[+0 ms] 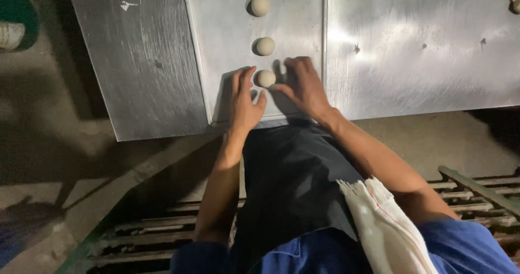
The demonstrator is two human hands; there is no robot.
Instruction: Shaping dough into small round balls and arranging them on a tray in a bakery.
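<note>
Two hands flank a dough ball on a steel table

The left hand and right hand rest flat beside the nearest dough ball; two more dough balls line the steel table beyond it.

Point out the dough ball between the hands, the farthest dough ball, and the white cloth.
Near dough ball (pixel 265 78): head view, centre of the ball.
Far dough ball (pixel 259 5): head view, centre of the ball.
White cloth (pixel 384 225): head view, middle of the fabric.
</note>
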